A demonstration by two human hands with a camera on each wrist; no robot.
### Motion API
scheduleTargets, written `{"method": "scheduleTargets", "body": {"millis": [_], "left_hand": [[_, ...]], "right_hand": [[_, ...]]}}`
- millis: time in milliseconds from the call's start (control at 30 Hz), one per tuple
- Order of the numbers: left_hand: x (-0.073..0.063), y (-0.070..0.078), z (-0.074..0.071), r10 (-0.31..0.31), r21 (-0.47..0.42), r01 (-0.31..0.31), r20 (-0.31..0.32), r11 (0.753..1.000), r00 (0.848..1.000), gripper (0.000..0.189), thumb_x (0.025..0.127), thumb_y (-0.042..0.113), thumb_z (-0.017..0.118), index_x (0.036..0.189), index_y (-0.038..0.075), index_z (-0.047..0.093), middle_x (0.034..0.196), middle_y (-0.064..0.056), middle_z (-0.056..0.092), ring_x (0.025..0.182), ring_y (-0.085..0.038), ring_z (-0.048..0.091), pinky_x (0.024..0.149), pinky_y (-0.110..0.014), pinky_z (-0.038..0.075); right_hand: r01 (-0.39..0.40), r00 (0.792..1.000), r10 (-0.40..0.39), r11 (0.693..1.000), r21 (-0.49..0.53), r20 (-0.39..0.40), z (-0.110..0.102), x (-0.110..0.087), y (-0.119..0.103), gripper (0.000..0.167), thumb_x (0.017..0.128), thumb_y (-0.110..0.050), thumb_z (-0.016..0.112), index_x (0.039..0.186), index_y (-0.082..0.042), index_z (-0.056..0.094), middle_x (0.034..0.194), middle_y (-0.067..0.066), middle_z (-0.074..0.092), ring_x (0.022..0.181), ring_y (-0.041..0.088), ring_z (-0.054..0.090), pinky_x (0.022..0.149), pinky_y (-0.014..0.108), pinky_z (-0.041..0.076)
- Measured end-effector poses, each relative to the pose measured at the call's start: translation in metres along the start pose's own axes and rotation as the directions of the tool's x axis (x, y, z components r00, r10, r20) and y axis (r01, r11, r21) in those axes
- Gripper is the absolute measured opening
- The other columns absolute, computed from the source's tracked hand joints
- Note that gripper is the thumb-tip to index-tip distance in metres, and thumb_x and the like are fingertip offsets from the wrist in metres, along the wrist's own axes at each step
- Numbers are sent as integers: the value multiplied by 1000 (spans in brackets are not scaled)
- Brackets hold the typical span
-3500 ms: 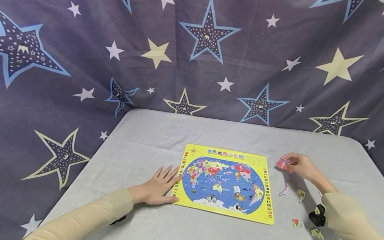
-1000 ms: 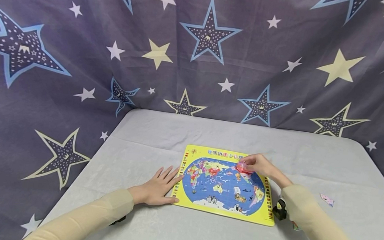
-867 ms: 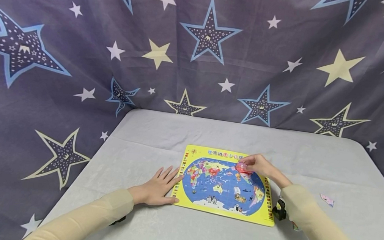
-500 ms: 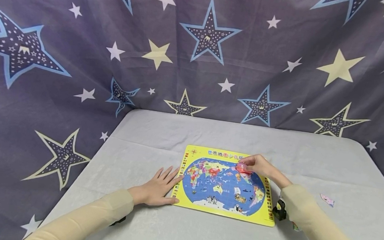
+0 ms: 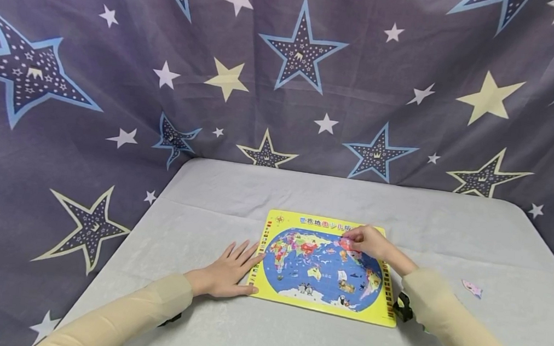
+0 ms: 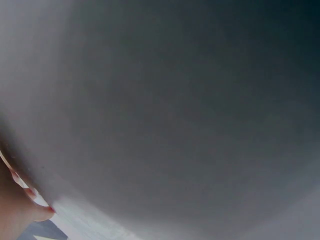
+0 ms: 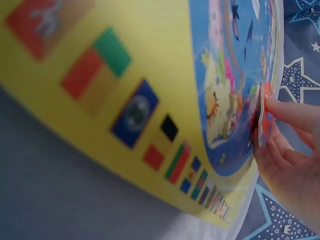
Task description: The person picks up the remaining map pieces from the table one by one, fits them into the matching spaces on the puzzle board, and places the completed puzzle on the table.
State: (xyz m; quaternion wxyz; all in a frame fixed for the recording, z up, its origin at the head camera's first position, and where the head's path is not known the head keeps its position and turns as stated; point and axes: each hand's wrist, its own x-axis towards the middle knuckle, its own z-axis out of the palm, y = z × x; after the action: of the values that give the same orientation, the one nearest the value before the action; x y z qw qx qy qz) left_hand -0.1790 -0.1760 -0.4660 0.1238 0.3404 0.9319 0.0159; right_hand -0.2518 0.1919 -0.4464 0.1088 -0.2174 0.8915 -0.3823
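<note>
A yellow-bordered world map puzzle board (image 5: 385, 317) with Chinese lettering lies on the table. At its upper right, my right hand (image 5: 371, 243) pinches a red puzzle piece (image 5: 345, 244) between thumb and fingers. In the right wrist view, this piece (image 7: 265, 112) stands tilted against the board's map, partly covered by the fingertips. My left hand (image 5: 223, 274) rests flat with fingers spread, its fingertips and thumb on the board's left edge. The left wrist view is mostly blurred grey, with part of the left hand (image 6: 20, 212) in the lower left corner.
A pink puzzle piece (image 5: 472, 289) lies on the grey-covered table (image 5: 184, 330) right of the board. The green edge of another piece (image 5: 426, 330) peeks out beside the right forearm. A star-patterned curtain (image 5: 292, 108) hangs behind the table.
My right hand has carried the red piece leftward from beside the board onto its upper right. Over the last half second the piece has turned slightly, showing less. The left hand has stayed still.
</note>
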Motion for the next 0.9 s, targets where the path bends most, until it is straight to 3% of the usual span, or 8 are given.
{"method": "scheduleTargets", "body": {"millis": [133, 333, 700, 900], "left_hand": [[0, 0, 1, 0, -1, 0, -6, 1000, 1000, 79, 83, 68, 25, 144, 20, 8, 149, -6, 0, 135, -28, -2, 104, -51, 3], [1, -1, 3, 6, 1, -6, -9, 1000, 1000, 79, 83, 68, 25, 144, 20, 8, 149, -6, 0, 134, -28, -3, 104, -51, 3], [1, -1, 4, -3, 2, 3, -4, 1000, 1000, 80, 83, 68, 25, 144, 20, 7, 149, -5, -2, 135, -27, -4, 104, -50, 2], [1, 0, 2, -4, -6, 4, -5, 1000, 1000, 80, 83, 67, 26, 144, 20, 8, 149, -5, -1, 135, -27, -4, 104, -51, 2]], "right_hand": [[23, 1000, -23, 999, -34, -12, 1, -1, -1, 23, 80, 7, 57, 102, 8, 63, 94, 18, 63, 65, 11, 52, 55, 21, 42], [28, 999, -29, 999, -40, -24, 4, -2, -1, 26, 78, 9, 58, 104, 10, 61, 74, 10, 58, 56, 12, 44, 49, 20, 35], [-46, 998, 43, 996, -70, -51, 8, -3, -1, 29, 78, -1, 63, 107, 6, 62, 92, 11, 50, 73, 18, 40, 61, 27, 35], [-32, 999, 29, 997, -70, -42, 7, -2, 1, 31, 79, -1, 63, 108, 7, 61, 95, 12, 50, 74, 18, 42, 61, 26, 37]]}}
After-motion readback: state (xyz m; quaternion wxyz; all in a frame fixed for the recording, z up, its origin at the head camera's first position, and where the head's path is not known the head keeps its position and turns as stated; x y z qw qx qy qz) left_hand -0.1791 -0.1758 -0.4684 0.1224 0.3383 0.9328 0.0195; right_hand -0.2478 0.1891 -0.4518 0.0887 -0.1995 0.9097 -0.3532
